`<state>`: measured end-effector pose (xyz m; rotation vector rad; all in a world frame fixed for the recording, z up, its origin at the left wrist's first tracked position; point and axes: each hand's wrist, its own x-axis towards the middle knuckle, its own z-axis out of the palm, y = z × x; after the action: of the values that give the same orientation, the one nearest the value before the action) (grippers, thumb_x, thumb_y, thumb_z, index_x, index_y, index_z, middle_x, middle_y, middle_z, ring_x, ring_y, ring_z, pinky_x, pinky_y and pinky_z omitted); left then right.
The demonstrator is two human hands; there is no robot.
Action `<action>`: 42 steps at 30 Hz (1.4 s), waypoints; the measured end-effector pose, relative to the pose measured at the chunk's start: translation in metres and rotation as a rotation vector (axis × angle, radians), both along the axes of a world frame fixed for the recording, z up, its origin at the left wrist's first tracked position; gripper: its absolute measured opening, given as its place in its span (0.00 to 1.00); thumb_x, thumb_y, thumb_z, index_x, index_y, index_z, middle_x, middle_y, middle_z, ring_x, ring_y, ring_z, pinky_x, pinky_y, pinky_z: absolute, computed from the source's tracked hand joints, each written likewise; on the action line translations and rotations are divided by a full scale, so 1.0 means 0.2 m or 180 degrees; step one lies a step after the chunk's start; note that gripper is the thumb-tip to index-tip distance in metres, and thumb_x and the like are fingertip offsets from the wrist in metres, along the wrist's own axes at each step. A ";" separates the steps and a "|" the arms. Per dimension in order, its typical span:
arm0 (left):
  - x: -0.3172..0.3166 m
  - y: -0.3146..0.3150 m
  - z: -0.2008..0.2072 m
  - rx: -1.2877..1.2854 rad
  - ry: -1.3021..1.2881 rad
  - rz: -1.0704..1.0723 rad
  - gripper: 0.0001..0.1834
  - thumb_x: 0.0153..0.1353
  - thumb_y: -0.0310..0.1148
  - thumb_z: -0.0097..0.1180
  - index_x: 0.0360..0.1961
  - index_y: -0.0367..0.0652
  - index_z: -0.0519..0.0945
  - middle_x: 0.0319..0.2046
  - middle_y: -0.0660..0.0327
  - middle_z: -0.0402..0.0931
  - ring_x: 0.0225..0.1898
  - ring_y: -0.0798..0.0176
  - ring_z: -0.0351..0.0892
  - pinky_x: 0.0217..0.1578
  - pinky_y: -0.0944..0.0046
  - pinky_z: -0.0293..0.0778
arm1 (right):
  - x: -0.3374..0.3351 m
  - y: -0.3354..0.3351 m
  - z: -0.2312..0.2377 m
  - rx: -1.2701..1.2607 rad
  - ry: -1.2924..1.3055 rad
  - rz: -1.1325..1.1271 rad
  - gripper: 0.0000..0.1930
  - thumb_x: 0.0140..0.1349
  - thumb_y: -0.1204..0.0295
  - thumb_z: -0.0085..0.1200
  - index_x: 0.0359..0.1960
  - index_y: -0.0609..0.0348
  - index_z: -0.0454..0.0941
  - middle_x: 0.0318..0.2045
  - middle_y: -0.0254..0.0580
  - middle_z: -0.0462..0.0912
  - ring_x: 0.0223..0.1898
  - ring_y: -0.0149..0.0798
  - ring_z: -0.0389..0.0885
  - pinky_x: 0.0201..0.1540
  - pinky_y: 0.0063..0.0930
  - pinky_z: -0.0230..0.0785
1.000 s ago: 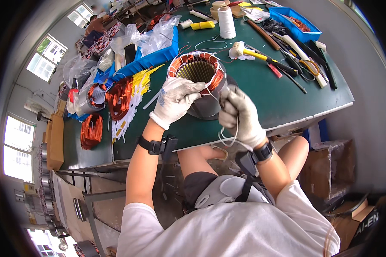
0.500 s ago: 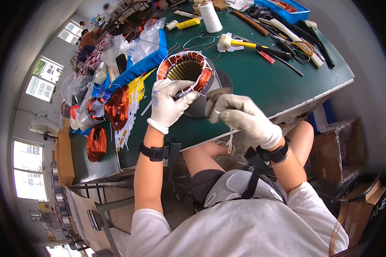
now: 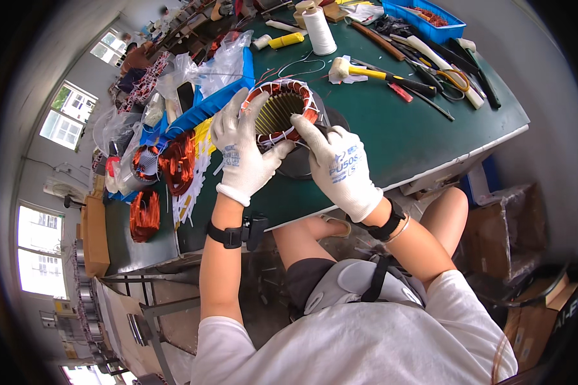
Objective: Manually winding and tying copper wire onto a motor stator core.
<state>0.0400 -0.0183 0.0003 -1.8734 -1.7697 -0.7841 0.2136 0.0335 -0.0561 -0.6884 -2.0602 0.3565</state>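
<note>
A motor stator [image 3: 280, 117] with orange copper windings laced in white cord rests on a dark round base on the green bench, its open bore facing me. My left hand [image 3: 243, 149], in a white knit glove, grips its left side, with fingers over the rim and thumb at the near edge. My gloved right hand [image 3: 341, 165] is at the near right edge. Its index finger reaches over the rim to the windings, the thumb lies below, and the other fingers are curled. Whether cord is between these fingers is hidden.
Beyond the stator stand a white thread spool [image 3: 319, 32] and a mallet [image 3: 366, 72]. Scissors [image 3: 453, 80] and other hand tools lie far right. Copper coils [image 3: 177, 163], yellow strips and a blue bin [image 3: 218, 96] crowd the left. A blue tray [image 3: 424, 22] sits at the back.
My right hand has moved up and left from beside the stator, where a white cord loop hung beneath it, onto the rim. My left fingers have shifted up around the left rim.
</note>
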 end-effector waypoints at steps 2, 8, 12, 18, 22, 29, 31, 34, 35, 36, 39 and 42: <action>-0.01 0.01 0.05 0.0064 0.0159 -0.0080 0.46 0.39 0.43 0.75 0.64 0.54 0.69 0.56 0.56 0.73 0.60 0.46 0.64 0.63 0.45 0.56 | 0.01 0.02 0.02 0.0108 -0.0161 -0.0010 0.33 0.52 0.82 0.55 0.64 0.57 0.69 0.37 0.52 0.82 0.37 0.50 0.81 0.44 0.43 0.73; -0.07 0.05 0.12 -0.2097 -0.1155 -0.0604 0.32 0.52 0.37 0.70 0.58 0.41 0.75 0.44 0.52 0.83 0.46 0.52 0.82 0.51 0.56 0.75 | 0.03 0.05 0.02 -0.0452 0.0399 0.0743 0.34 0.52 0.84 0.52 0.65 0.57 0.65 0.35 0.55 0.81 0.38 0.55 0.81 0.42 0.47 0.72; -0.06 0.04 0.06 -0.1595 -0.1497 -0.0987 0.29 0.54 0.36 0.69 0.58 0.41 0.76 0.49 0.53 0.79 0.45 0.59 0.80 0.48 0.62 0.76 | 0.02 0.03 0.11 0.0028 -0.0200 0.0638 0.32 0.51 0.84 0.54 0.63 0.55 0.69 0.34 0.54 0.81 0.36 0.55 0.81 0.40 0.43 0.74; -0.12 0.09 0.13 -0.2180 -0.0458 -0.1118 0.26 0.62 0.43 0.61 0.56 0.38 0.77 0.45 0.48 0.81 0.45 0.47 0.80 0.49 0.56 0.74 | 0.07 0.14 0.20 -0.1941 0.0310 0.1262 0.25 0.52 0.82 0.58 0.55 0.61 0.74 0.36 0.53 0.83 0.40 0.52 0.84 0.44 0.37 0.76; -0.12 0.05 0.14 -0.1527 0.0789 -0.0165 0.31 0.58 0.54 0.61 0.56 0.45 0.79 0.53 0.48 0.78 0.62 0.42 0.66 0.67 0.45 0.53 | 0.07 0.22 0.19 -0.0048 -0.0027 0.1127 0.17 0.54 0.80 0.57 0.47 0.62 0.77 0.34 0.52 0.83 0.37 0.49 0.84 0.42 0.34 0.76; -0.05 0.00 -0.01 0.0238 0.0986 -0.0079 0.54 0.38 0.45 0.76 0.68 0.48 0.62 0.66 0.59 0.67 0.69 0.40 0.55 0.66 0.31 0.43 | -0.15 0.14 0.35 -0.1420 0.1446 0.1515 0.09 0.61 0.80 0.47 0.43 0.66 0.70 0.37 0.49 0.78 0.41 0.43 0.77 0.47 0.33 0.71; -0.05 0.02 -0.03 0.0403 0.0716 -0.0387 0.56 0.39 0.44 0.77 0.69 0.45 0.60 0.66 0.53 0.65 0.68 0.40 0.57 0.66 0.33 0.47 | -0.14 0.14 0.34 -0.1842 0.1537 0.1542 0.07 0.60 0.79 0.48 0.39 0.66 0.70 0.34 0.53 0.78 0.38 0.50 0.79 0.44 0.37 0.72; -0.07 0.03 -0.04 0.0083 -0.0477 -0.0988 0.52 0.47 0.46 0.75 0.69 0.39 0.59 0.64 0.46 0.67 0.55 0.46 0.77 0.57 0.52 0.71 | 0.05 0.21 0.24 -0.1076 0.1567 0.1340 0.04 0.60 0.81 0.49 0.37 0.63 0.71 0.30 0.47 0.78 0.33 0.45 0.80 0.39 0.34 0.73; -0.07 0.02 -0.04 -0.0513 -0.0903 -0.0977 0.47 0.49 0.43 0.73 0.67 0.39 0.63 0.62 0.47 0.69 0.52 0.50 0.79 0.54 0.55 0.74 | 0.11 0.23 0.19 -0.0834 0.1120 0.0960 0.05 0.60 0.82 0.48 0.37 0.63 0.71 0.30 0.49 0.79 0.33 0.50 0.80 0.39 0.35 0.73; -0.07 0.02 -0.04 -0.1081 -0.1341 -0.1046 0.42 0.51 0.39 0.72 0.66 0.39 0.67 0.60 0.47 0.71 0.49 0.55 0.82 0.51 0.58 0.76 | 0.16 0.25 0.16 -0.0534 0.0628 0.0939 0.06 0.59 0.83 0.48 0.37 0.62 0.72 0.31 0.51 0.79 0.34 0.54 0.80 0.39 0.36 0.73; -0.07 0.01 -0.04 -0.1283 -0.1562 -0.0925 0.32 0.54 0.29 0.67 0.61 0.39 0.72 0.53 0.52 0.78 0.49 0.60 0.82 0.51 0.62 0.76 | 0.22 0.22 0.05 -0.0486 -0.0188 0.1038 0.07 0.59 0.82 0.49 0.39 0.62 0.73 0.31 0.52 0.79 0.35 0.54 0.80 0.39 0.37 0.73; -0.06 0.02 -0.03 -0.1152 -0.1662 -0.0931 0.27 0.54 0.28 0.65 0.57 0.40 0.76 0.44 0.58 0.83 0.48 0.61 0.82 0.51 0.62 0.75 | 0.20 0.13 -0.04 -0.2187 0.0882 0.2209 0.15 0.67 0.74 0.48 0.54 0.65 0.72 0.37 0.39 0.79 0.39 0.31 0.76 0.45 0.28 0.71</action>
<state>0.0279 -0.0150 -0.0055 -2.3633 -2.0782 -1.2174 0.2530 0.0604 -0.0645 -0.2475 -1.8352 1.5113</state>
